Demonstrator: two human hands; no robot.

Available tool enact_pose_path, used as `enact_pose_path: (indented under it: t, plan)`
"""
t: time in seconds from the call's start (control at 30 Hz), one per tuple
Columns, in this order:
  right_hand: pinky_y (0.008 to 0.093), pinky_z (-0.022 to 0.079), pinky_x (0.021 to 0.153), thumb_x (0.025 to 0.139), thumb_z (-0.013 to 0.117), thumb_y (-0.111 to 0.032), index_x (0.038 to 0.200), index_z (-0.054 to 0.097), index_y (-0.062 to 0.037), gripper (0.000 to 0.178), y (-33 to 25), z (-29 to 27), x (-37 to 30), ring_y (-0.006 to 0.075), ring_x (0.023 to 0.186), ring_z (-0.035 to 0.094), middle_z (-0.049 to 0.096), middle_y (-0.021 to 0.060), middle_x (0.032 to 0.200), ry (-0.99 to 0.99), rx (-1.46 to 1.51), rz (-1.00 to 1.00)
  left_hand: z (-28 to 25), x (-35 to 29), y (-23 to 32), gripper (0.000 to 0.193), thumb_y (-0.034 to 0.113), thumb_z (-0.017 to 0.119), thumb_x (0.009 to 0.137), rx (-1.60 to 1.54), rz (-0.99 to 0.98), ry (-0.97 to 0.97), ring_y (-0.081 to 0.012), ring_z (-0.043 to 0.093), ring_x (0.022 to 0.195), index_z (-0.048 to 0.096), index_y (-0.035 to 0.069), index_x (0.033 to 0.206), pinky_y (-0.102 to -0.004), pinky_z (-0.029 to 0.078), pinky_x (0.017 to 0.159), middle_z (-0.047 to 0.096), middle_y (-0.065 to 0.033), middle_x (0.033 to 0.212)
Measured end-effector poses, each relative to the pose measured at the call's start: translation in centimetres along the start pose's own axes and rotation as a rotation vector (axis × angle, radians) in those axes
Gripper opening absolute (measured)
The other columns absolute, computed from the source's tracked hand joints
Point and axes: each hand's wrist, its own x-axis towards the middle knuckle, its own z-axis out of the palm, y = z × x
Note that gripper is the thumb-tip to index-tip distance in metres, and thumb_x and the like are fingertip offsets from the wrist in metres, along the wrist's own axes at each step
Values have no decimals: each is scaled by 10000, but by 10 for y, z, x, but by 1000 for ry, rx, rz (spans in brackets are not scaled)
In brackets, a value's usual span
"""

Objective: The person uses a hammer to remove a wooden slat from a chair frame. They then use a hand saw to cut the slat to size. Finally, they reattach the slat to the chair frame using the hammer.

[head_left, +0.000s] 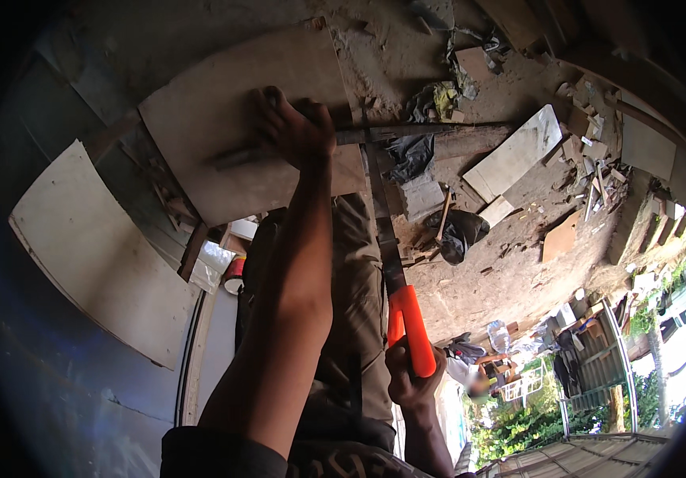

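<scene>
My right hand (414, 376) is wrapped round the orange handle of a handsaw (411, 327). The dark blade runs away from me and its far part crosses a long, narrow wooden strip (438, 128). On the strip, just left of the blade, my left hand (295, 127) presses down with its fingers bent around it. Beneath the hand lies a wide, pale brown board (223, 88), which carries the strip's left part; the right part sticks out past the board's edge. How deep the blade sits in the strip cannot be made out.
A curved pale panel (96, 255) stands at the left. On the dirt floor to the right lie a white board (515, 153), a black plastic bag (464, 237) and scattered wood scraps (598, 179). A person (474, 378) is at the lower right, near plants.
</scene>
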Motion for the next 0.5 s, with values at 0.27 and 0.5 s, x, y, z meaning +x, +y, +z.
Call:
enact_pose_path:
  t: [0.27, 0.5]
  plan:
    - [273, 404, 458, 840, 621, -107, 662, 581, 25, 225, -50, -7, 18, 122, 444, 533, 549, 50, 511, 43, -29, 28, 5, 9, 2, 722, 372, 551, 820, -67, 36, 22, -373, 228, 1424, 334, 40, 1424, -558, 181, 1141, 230, -222, 1532]
    - [299, 338, 431, 849, 656, -102, 644, 544, 16, 262, -67, -12, 23, 121, 409, 470, 498, 46, 487, 3, -113, -22, -1, 1, 2, 705, 355, 545, 832, -130, -73, -84, -370, 220, 1429, 341, 32, 1425, -525, 182, 1154, 229, -222, 1533]
